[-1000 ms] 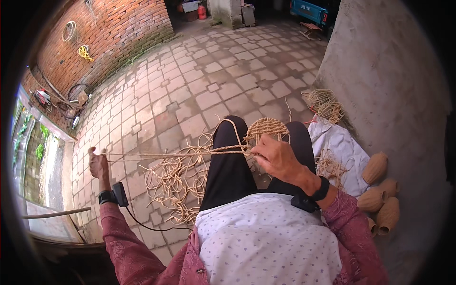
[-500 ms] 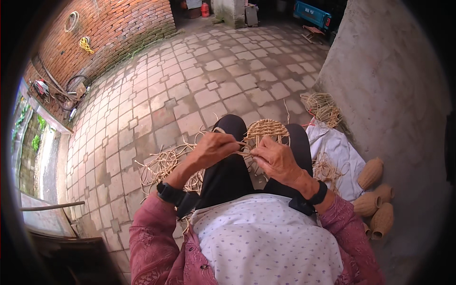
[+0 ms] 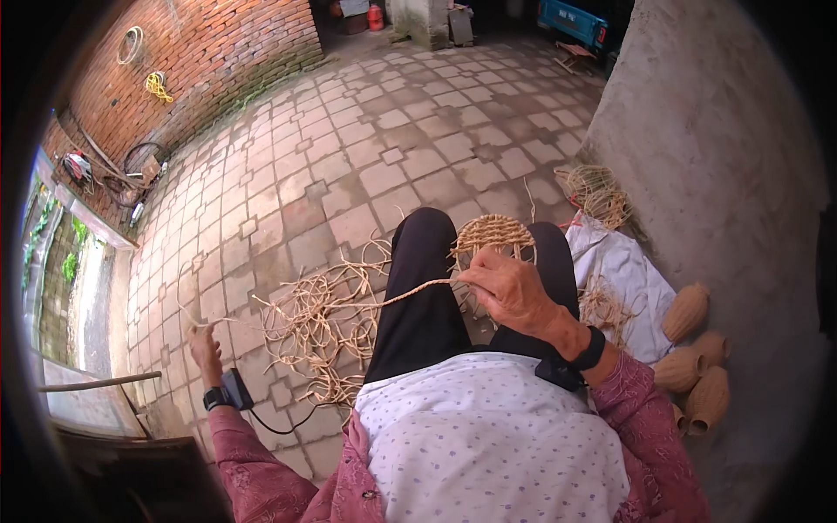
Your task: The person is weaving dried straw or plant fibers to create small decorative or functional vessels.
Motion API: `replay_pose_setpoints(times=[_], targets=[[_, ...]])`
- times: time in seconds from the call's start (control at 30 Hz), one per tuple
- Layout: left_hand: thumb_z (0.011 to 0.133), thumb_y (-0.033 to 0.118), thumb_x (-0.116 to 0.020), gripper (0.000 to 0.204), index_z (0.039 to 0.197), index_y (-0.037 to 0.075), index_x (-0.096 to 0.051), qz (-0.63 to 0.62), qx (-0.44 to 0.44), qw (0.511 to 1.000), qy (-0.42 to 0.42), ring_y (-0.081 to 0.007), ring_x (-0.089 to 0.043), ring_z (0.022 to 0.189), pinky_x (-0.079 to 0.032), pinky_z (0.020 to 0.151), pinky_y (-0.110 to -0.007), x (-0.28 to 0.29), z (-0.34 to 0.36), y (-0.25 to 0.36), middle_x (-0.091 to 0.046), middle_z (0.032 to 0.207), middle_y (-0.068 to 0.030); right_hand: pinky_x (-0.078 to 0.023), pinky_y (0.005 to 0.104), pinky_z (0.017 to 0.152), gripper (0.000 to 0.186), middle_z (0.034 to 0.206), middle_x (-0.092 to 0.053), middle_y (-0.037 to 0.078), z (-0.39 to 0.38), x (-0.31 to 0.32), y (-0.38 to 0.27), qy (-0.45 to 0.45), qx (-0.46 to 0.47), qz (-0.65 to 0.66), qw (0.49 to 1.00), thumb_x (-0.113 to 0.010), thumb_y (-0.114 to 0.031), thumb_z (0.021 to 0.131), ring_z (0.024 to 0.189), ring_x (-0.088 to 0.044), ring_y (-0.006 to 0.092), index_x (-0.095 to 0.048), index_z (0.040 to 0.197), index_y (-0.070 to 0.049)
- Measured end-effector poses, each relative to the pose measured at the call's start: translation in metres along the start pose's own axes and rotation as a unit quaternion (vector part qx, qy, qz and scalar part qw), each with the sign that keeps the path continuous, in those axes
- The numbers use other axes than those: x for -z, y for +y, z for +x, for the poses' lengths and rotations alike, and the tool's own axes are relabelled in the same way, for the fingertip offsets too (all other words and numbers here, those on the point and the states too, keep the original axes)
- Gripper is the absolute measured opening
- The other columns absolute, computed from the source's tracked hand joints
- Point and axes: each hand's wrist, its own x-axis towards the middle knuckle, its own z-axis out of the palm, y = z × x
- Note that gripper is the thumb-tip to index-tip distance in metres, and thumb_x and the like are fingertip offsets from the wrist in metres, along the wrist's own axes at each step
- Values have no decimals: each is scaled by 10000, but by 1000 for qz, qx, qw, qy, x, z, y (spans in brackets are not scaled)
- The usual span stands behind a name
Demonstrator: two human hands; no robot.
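A partly woven, rounded cord piece (image 3: 488, 228) rests between my knees, with bare loops below its woven band. My right hand (image 3: 507, 296) is closed on a twisted cord at its left side and covers part of the piece. That cord runs left across my thigh. My left hand (image 3: 207, 349) is stretched far out to the left, closed on thin cord that loops above it. A loose tangle of pale cord (image 3: 309, 318) lies on the paving below, left of my legs.
At right, a white sack (image 3: 623, 261) with more cord and several woven vase shapes (image 3: 706, 397) sit by a concrete wall (image 3: 715, 139). A brick wall (image 3: 227, 35) with hanging coils is back left, a rail (image 3: 100, 382) near left, a blue vehicle (image 3: 571, 22) at the back.
Half a second ago my left hand was beside my right at the woven piece; it has swung out to the lower left with cord. My right hand stays at the piece.
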Motion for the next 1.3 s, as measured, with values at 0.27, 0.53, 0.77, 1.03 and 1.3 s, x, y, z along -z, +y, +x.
replay_pose_setpoints(times=[0.27,0.53,0.77,1.03,1.3], targets=[[892,152,-711,166,1047,92,-721,-75,-372,800,-465,-105,-544,692,-453,620,-261,-135,-296,142,-623,919,-14,-527,346,711,166,897,-581,43,4,-1,-11,-37,58,-21,997,-656,6,779,838,-628,228,-699,922,-64],[878,160,-704,169,1013,64,-731,-6,-405,722,-561,-202,-690,655,-525,607,-323,-166,-349,151,-714,782,-108,-529,357,707,168,909,-588,47,5,-3,-9,-23,50,-2,998,-677,7,769,816,-633,238,-690,921,-64],[904,149,-694,144,908,14,-646,-31,-199,765,-612,-93,-643,670,-521,543,-277,-180,-367,156,-692,791,-83,-464,282,598,190,918,-583,50,3,6,2,17,-99,188,977,-646,22,826,645,-551,148,-675,1002,-44],[789,72,-722,138,852,36,-604,-51,-576,762,-291,-214,-619,574,-492,548,-322,-190,-381,145,-621,700,-99,-445,262,585,189,896,-573,42,3,8,3,55,-101,198,973,-636,19,840,637,-532,117,-674,1018,-31],[822,43,-676,92,852,31,-590,-89,-478,775,-404,-153,-562,509,-460,504,-316,-196,-381,132,-557,597,-87,-458,267,595,181,892,-587,55,2,6,2,63,-95,188,976,-639,13,842,643,-546,127,-674,1014,-33]])
